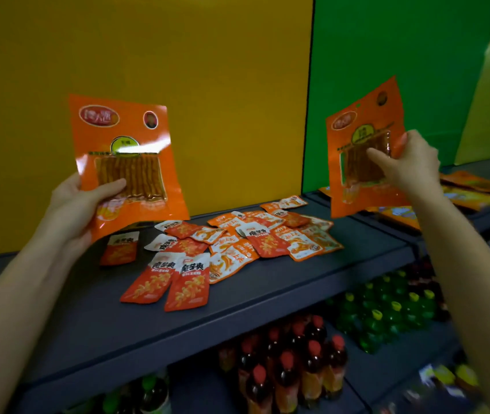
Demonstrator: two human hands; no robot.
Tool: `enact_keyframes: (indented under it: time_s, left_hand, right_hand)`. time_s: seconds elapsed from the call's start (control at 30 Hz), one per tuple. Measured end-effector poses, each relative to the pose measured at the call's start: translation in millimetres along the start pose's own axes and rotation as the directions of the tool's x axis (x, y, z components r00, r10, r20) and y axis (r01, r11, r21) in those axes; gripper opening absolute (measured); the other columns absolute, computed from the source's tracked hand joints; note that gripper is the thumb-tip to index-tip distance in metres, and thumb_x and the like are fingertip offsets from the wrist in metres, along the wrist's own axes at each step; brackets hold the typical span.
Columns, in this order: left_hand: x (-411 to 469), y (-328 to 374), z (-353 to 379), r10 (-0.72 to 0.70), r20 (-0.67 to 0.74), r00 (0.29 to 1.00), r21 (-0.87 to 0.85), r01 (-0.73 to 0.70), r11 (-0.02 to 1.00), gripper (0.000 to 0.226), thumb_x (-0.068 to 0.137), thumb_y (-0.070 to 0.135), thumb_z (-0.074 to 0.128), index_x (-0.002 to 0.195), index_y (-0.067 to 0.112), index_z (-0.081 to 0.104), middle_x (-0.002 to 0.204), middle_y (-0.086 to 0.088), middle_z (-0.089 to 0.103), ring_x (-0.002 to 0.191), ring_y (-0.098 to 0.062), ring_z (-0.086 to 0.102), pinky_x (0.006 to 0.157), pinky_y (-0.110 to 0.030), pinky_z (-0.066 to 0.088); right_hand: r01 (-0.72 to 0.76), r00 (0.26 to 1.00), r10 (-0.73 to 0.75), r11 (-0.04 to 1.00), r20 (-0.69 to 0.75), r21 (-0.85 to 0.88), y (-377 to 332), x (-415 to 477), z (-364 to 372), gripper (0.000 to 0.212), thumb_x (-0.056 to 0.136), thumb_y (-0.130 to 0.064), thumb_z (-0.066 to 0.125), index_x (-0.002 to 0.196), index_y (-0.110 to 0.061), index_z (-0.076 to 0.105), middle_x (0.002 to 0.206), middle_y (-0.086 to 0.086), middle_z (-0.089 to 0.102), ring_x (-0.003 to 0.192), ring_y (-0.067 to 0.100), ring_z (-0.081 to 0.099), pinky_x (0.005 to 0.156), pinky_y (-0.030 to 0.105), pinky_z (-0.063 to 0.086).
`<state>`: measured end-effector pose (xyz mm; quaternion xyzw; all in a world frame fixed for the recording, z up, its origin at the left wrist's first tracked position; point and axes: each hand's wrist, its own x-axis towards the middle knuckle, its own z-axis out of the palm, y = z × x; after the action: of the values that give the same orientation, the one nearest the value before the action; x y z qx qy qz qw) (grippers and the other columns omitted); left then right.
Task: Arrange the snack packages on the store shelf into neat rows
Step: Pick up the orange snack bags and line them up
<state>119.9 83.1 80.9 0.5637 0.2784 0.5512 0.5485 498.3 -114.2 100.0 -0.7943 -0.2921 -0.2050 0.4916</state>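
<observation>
Holding up two big orange packs, I have both hands closed on them. Left hand (78, 209) grips the left pack (127, 135) at its lower left corner, thumb on the front. Right hand (414, 165) pinches the right pack (354, 177) by its right edge. Small sachets (237, 243) lie scattered on the grey shelf (282, 297) below, between both packs.

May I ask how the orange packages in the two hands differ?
The left package is held by the left hand at its lower left edge; the right package is pinched by the right hand at its side edge. The left package fronts the yellow panel, the right package the green panel. Both share one orange design.
</observation>
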Motion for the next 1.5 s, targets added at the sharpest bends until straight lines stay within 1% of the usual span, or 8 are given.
enact_keyframes:
  time_s: [0.13, 0.23, 0.3, 0.5, 0.77, 1.17, 1.3, 1.5]
  left_hand:
    - [-32.0, 1.4, 35.2, -0.039, 0.193, 0.980, 0.003, 0.039, 0.999, 0.020, 0.080, 0.007, 0.066, 0.088, 0.024, 0.060, 0.086, -0.001, 0.069, 0.057, -0.004, 0.069, 0.049, -0.020, 0.056]
    - [-55.8, -9.3, 64.8, -0.094, 0.353, 0.931, -0.003, 0.101, 0.995, 0.021, 0.080, 0.003, 0.065, 0.092, 0.020, 0.062, 0.080, 0.000, 0.072, 0.058, -0.007, 0.069, 0.052, -0.023, 0.058]
    - [-72.4, -19.6, 87.0, -0.125, 0.450, 0.884, 0.015, 0.133, 0.991, 0.021, 0.080, 0.003, 0.065, 0.093, 0.019, 0.063, 0.069, 0.004, 0.074, 0.056, -0.007, 0.069, 0.049, -0.022, 0.056]
    - [-127.1, -53.7, 160.0, -0.205, 0.647, 0.734, 0.024, 0.250, 0.968, 0.020, 0.079, -0.001, 0.063, 0.091, 0.016, 0.064, 0.066, 0.004, 0.074, 0.057, -0.009, 0.069, 0.049, -0.020, 0.054]
    - [-175.1, -89.8, 263.1, -0.311, 0.726, 0.614, 0.094, 0.359, 0.928, 0.019, 0.078, 0.002, 0.066, 0.093, 0.014, 0.064, 0.066, 0.001, 0.074, 0.057, -0.012, 0.070, 0.048, -0.022, 0.054]
    - [-220.1, -127.9, 446.1, -0.341, 0.631, 0.696, 0.046, 0.405, 0.913, 0.015, 0.083, 0.004, 0.063, 0.094, 0.014, 0.063, 0.071, -0.002, 0.074, 0.058, -0.013, 0.070, 0.050, -0.023, 0.056]
    - [-230.8, -143.8, 503.4, -0.382, 0.593, 0.709, 0.069, 0.428, 0.901, 0.018, 0.084, 0.006, 0.062, 0.101, 0.014, 0.062, 0.087, -0.007, 0.072, 0.063, -0.014, 0.071, 0.056, -0.025, 0.058]
    - [-226.5, -162.6, 580.8, -0.411, 0.546, 0.730, 0.103, 0.428, 0.898, 0.016, 0.084, 0.009, 0.063, 0.097, 0.019, 0.062, 0.090, -0.007, 0.073, 0.069, -0.016, 0.071, 0.057, -0.026, 0.059]
  right_hand:
    - [-0.228, 0.974, 0.216, 0.912, 0.072, 0.342, 18.0, -55.5, -53.0, 0.046, 0.080, -0.032, 0.069, 0.116, -0.010, 0.051, 0.116, 0.014, 0.062, 0.103, 0.028, 0.060, 0.088, 0.042, 0.050]
    - [-0.360, 0.930, 0.348, 0.810, 0.116, 0.462, 39.1, -101.3, -92.8, 0.040, 0.080, -0.029, 0.069, 0.113, -0.017, 0.051, 0.112, 0.011, 0.065, 0.097, 0.025, 0.065, 0.077, 0.041, 0.056]
    - [-0.423, 0.901, 0.414, 0.764, 0.134, 0.487, 52.7, -131.5, -118.6, 0.035, 0.082, -0.028, 0.068, 0.111, -0.018, 0.052, 0.108, 0.010, 0.066, 0.092, 0.024, 0.066, 0.069, 0.038, 0.058]
    - [-0.537, 0.818, 0.569, 0.701, 0.086, 0.470, 87.8, -197.1, -183.4, 0.039, 0.085, -0.020, 0.065, 0.118, -0.009, 0.050, 0.112, 0.015, 0.065, 0.094, 0.029, 0.065, 0.078, 0.041, 0.054]
    - [-0.612, 0.755, 0.653, 0.673, 0.055, 0.416, 154.6, -202.0, -239.7, 0.030, 0.086, -0.024, 0.062, 0.110, -0.018, 0.046, 0.108, 0.015, 0.064, 0.080, 0.024, 0.066, 0.066, 0.036, 0.054]
    - [-0.579, 0.804, 0.582, 0.718, 0.122, 0.387, 319.2, -67.3, -300.5, 0.040, 0.083, -0.027, 0.066, 0.117, -0.015, 0.048, 0.096, 0.005, 0.066, 0.079, 0.020, 0.067, 0.060, 0.033, 0.054]
    - [-0.592, 0.797, 0.582, 0.700, 0.162, 0.399, 371.8, -24.9, -309.1, 0.033, 0.083, -0.025, 0.066, 0.111, -0.017, 0.050, 0.094, 0.003, 0.066, 0.077, 0.018, 0.066, 0.050, 0.026, 0.057]
    - [-0.580, 0.804, 0.566, 0.681, 0.181, 0.447, 440.5, 37.3, -312.8, 0.043, 0.084, -0.021, 0.066, 0.122, -0.009, 0.051, 0.104, 0.010, 0.065, 0.077, 0.017, 0.063, 0.063, 0.031, 0.052]
